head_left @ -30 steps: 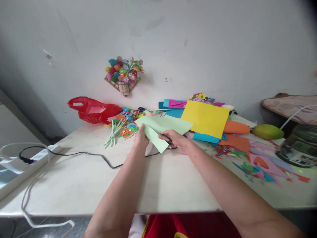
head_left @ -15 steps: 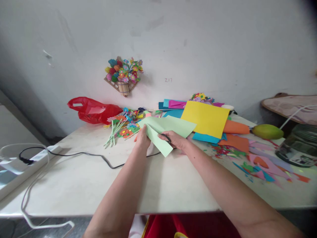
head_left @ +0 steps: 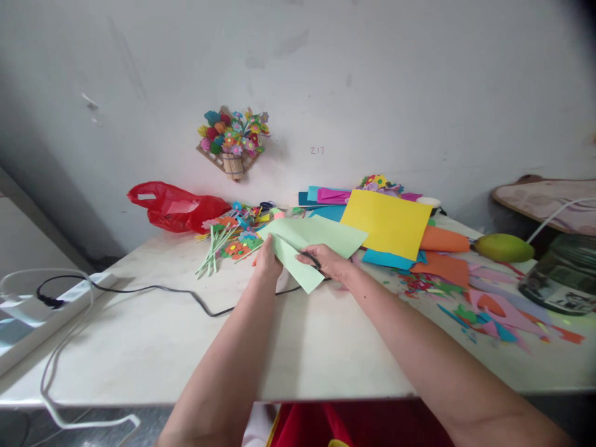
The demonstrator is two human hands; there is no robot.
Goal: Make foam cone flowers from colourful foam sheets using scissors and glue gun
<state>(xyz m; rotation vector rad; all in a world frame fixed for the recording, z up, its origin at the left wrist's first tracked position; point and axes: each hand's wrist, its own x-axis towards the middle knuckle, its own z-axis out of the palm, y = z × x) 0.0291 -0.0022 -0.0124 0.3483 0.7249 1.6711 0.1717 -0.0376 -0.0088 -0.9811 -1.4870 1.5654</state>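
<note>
A light green sheet (head_left: pixel 333 234) is split by a long cut, with one flap hanging down toward me. My left hand (head_left: pixel 269 257) pinches the sheet at its left end, thumb on top. In my right hand (head_left: pixel 327 261) are scissors with black handles (head_left: pixel 311 258); their blades lie in the cut and point to the left hand. Left of the hands lie thin pale green strips (head_left: pixel 215 249) and orange paper flowers (head_left: pixel 236 249).
A yellow sheet (head_left: pixel 386 222) lies right of the hands, near coloured scraps (head_left: pixel 493 313) and a glass jar (head_left: pixel 561 273). A black cable (head_left: pixel 161 288) crosses the white table (head_left: pixel 139 354). A red bag (head_left: pixel 179 208) is at the back left.
The light green sheet has shifted very slightly left, and the scissors and my right hand have moved only a little. Otherwise the scene looks the same.
</note>
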